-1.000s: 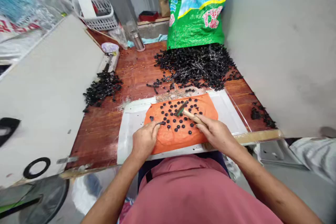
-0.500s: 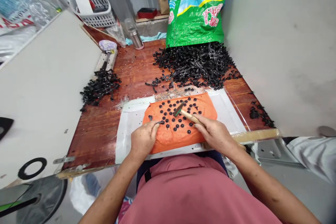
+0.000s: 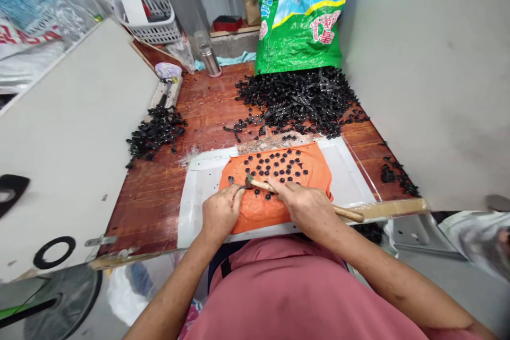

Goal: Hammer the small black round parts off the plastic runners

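My right hand (image 3: pixel 305 203) is closed around the wooden handle of a hammer (image 3: pixel 265 186). The hammer's head is down at the tip of a small black part (image 3: pixel 241 187) that my left hand (image 3: pixel 221 206) pinches between thumb and finger. Whether the head touches the part, I cannot tell. Beneath both hands lies an orange cloth piece (image 3: pixel 255 218), dotted with several round black pieces (image 3: pixel 276 164). A white board (image 3: pixel 191 202) supports the cloth at the bench's front edge.
A big heap of black parts (image 3: pixel 303 98) spills below a green and blue bag (image 3: pixel 298 42). A smaller pile (image 3: pixel 155 133) lies left. Grey panels (image 3: pixel 430 79) border the wooden bench (image 3: pixel 147 196). A steel flask (image 3: pixel 210 58) and white basket (image 3: pixel 153 29) stand behind.
My right hand has moved left with the hammer, bringing its head from the middle of the cloth to the black part at my left fingertips. My left hand keeps its pinch.
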